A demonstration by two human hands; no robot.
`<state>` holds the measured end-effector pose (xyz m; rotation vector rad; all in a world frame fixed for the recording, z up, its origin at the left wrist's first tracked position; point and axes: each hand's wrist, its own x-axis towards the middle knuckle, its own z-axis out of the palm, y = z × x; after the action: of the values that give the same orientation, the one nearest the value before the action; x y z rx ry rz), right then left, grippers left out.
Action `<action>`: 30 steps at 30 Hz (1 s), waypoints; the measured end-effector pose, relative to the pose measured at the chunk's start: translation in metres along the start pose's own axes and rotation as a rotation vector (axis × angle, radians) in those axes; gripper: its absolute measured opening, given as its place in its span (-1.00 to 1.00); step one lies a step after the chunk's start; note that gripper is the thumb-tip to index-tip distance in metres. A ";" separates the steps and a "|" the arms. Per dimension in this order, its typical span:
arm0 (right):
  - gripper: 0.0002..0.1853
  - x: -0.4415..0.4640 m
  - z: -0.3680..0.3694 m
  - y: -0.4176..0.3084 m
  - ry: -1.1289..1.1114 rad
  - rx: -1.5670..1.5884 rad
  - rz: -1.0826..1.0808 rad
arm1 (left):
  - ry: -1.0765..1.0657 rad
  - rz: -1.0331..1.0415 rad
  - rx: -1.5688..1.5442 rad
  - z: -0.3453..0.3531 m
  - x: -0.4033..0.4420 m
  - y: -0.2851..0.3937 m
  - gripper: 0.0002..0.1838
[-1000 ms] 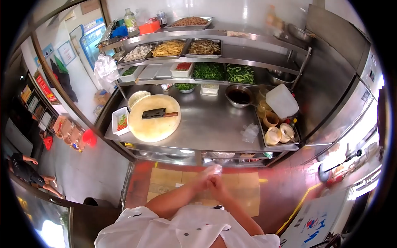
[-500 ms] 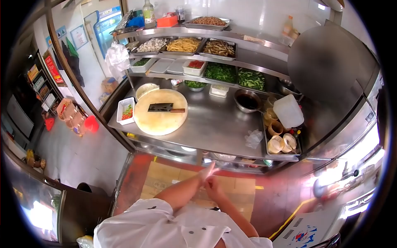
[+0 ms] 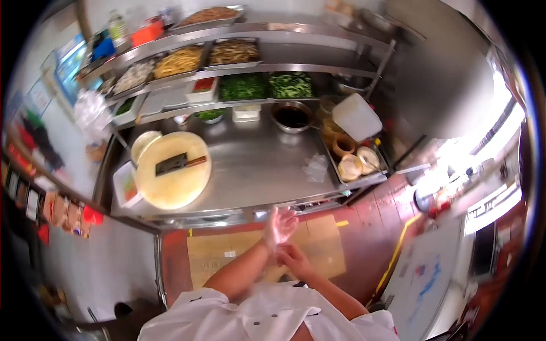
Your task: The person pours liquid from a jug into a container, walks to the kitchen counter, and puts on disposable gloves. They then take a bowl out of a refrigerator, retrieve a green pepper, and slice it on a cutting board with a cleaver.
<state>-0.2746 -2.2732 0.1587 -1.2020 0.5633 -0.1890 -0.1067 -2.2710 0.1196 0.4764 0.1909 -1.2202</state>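
Note:
My left hand (image 3: 280, 226) is raised palm up with its fingers spread, in front of the steel counter. A shiny, clear film like a disposable plastic glove seems to cover it. Just below, at the left wrist, my right hand (image 3: 293, 259) is closed, its fingertips touching the wrist where the glove's cuff would be. What exactly it pinches is too small to make out. Beyond the hands, a cleaver (image 3: 172, 164) lies on the round chopping block (image 3: 174, 191). A crumpled clear plastic bag (image 3: 315, 168) rests on the counter.
The steel counter (image 3: 250, 176) carries a bowl of dark liquid (image 3: 291, 116) and a tray of jars (image 3: 361, 178). A white container (image 3: 126, 186) stands left of the block. Shelves above hold trays of greens (image 3: 243, 87) and fries-like strips (image 3: 178, 61). Cardboard (image 3: 219, 264) covers the floor.
The view has turned rightward, so the counter sits further left. My left hand's fingers have spread and its palm has turned up. My right hand stays at the left wrist.

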 end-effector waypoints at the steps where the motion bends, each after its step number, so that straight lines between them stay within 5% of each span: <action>1: -0.78 -0.004 -0.002 0.001 0.083 0.110 0.058 | -0.007 -0.012 -0.040 0.009 0.001 0.002 -0.29; 4: -0.74 -0.019 -0.024 0.018 0.173 0.586 0.228 | -0.254 -0.212 -0.126 0.068 -0.015 0.006 -0.28; 6: -0.68 -0.030 -0.051 0.041 0.007 1.077 0.304 | -0.514 -0.366 -0.116 0.097 -0.019 -0.010 -0.29; 9: -0.72 -0.051 -0.056 0.029 0.032 0.671 0.101 | -0.767 -0.676 -0.159 0.145 -0.038 -0.047 -0.37; 11: -0.74 -0.060 -0.071 0.009 0.040 0.741 0.095 | -0.777 -0.703 0.186 0.153 -0.050 -0.071 -0.36; 13: -0.76 -0.074 -0.098 -0.009 0.036 0.817 0.085 | -0.902 -0.867 0.213 0.186 -0.053 -0.099 -0.34; 16: -0.77 -0.106 -0.160 -0.038 0.012 0.895 0.087 | -1.132 -1.178 -0.081 0.243 -0.036 -0.164 -0.29; 21: -0.75 -0.180 -0.295 -0.091 -0.007 0.851 0.140 | -1.374 -1.122 0.039 0.289 -0.008 -0.299 -0.21; 27: -0.86 -0.261 -0.412 -0.112 -0.065 0.780 -0.241 | -1.452 -1.341 0.000 0.348 0.021 -0.429 -0.15; 30: -0.84 -0.290 -0.436 -0.146 0.219 0.952 -0.322 | -1.490 -1.395 -0.254 0.391 0.032 -0.486 -0.18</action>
<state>-0.7186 -2.5629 0.2768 -0.3306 0.3805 -0.7752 -0.5920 -2.6007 0.3326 -1.0653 -0.7309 -2.5149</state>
